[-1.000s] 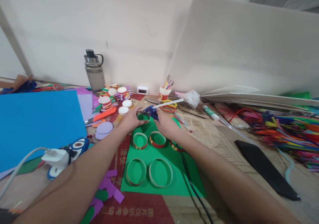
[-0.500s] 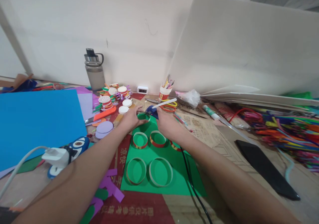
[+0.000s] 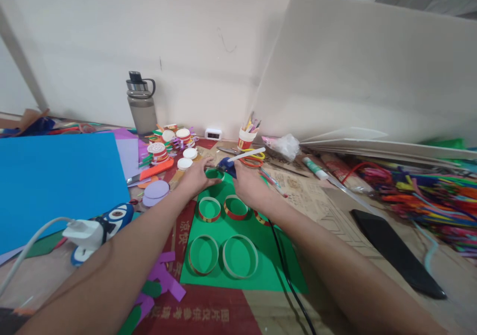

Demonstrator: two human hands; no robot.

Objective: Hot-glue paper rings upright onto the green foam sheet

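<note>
My right hand [image 3: 248,182] is closed around a blue hot glue gun [image 3: 226,166] with a white glue stick [image 3: 249,153] jutting from its back. The gun's nozzle end is close to a paper ring [image 3: 216,178] at the far end of a green sheet [image 3: 219,228]. My left hand [image 3: 198,177] grips that ring at its left side, thumb along the near edge. Several other paper rings stand on the sheet, among them a red one [image 3: 236,215] and a wide pale-rimmed one [image 3: 240,276]. Under my right wrist, another ring [image 3: 262,219] is partly covered.
The gun's black cord [image 3: 285,265] runs toward me. To the left are a blue sheet [image 3: 59,191], an orange utility knife [image 3: 156,169] and a power strip [image 3: 121,218]. A water bottle [image 3: 142,111] stands behind; a black phone-like slab [image 3: 397,253] and pipe cleaners [image 3: 428,201] lie right.
Almost nothing differs. Both hands, the glue gun and the rings keep their places, with only a very slight shift of the view.
</note>
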